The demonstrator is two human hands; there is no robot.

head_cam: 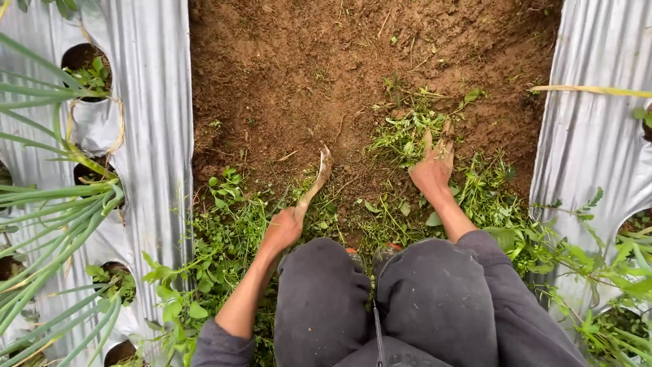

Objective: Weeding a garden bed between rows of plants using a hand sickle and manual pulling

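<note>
Squatting in the furrow, both hands down among the weeds.

My left hand [284, 228] is closed around the handle of a small curved blade [319, 173], its tip resting on the bare soil [285, 75]. My right hand [432, 166] lies flat, fingers spread, on a clump of loose weeds [404, 132] (mostly green, some roots showing). Silver plastic mulch [153, 102] with planting holes runs along both sides.
</note>
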